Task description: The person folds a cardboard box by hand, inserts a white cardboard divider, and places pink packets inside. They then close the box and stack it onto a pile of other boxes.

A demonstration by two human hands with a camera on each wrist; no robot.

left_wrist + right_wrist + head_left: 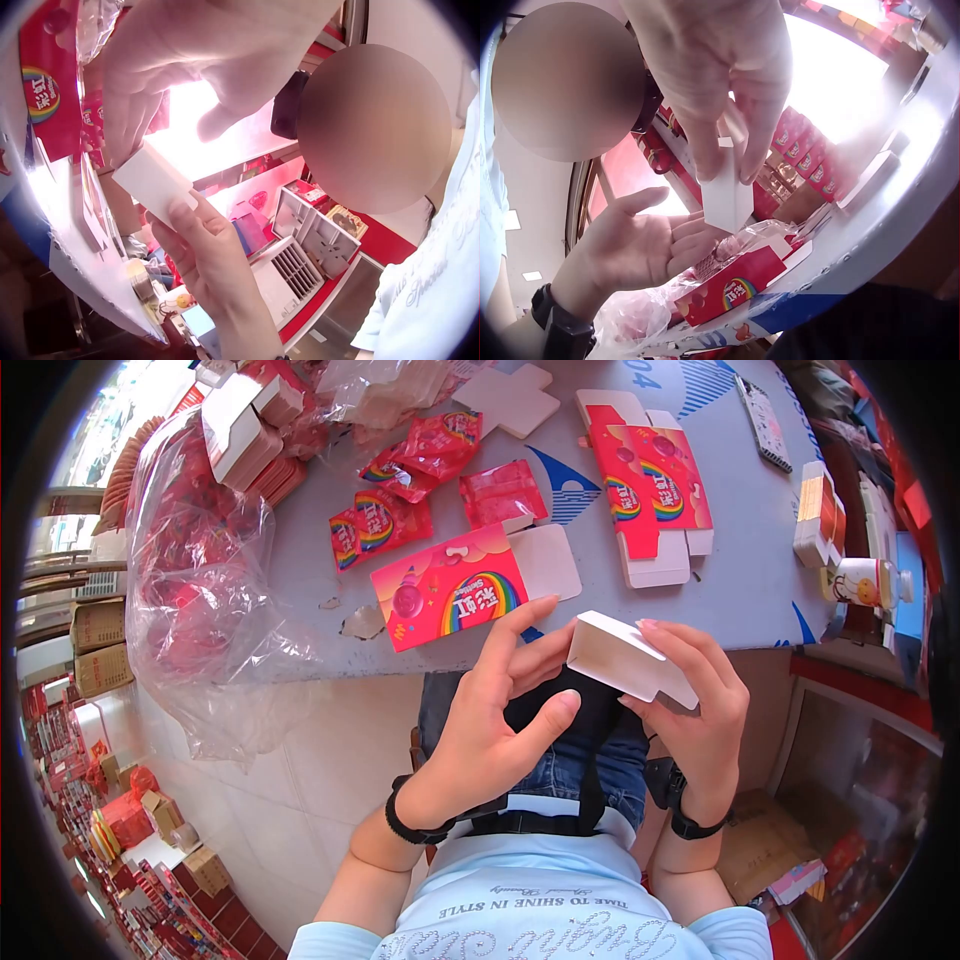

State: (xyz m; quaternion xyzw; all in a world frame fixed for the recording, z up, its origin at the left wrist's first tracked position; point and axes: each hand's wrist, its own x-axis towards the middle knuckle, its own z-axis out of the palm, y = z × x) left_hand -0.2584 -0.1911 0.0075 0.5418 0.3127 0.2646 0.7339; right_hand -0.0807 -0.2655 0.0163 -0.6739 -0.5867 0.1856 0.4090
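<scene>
My right hand [705,705] pinches a small folded white cardboard piece [622,653] between thumb and fingers, over the lap at the table's front edge. Its hollow side faces up towards me in the head view. My left hand [490,735] lies to the left with its fingers extended and thumb apart. Its fingertips reach close to the white piece's left end. In the right wrist view, the left palm [634,247] faces up beside the white piece [727,196]. Just beyond the left fingers lies a red rainbow-printed box [430,588] with its end flap open.
Red candy packets [502,494] lie behind the box. Flattened red boxes [660,480] lie at the right, near a slim patterned object [764,422]. A clear plastic bag [200,600] hangs over the table's left edge. White cardboard pieces [240,440] are stacked at the back left.
</scene>
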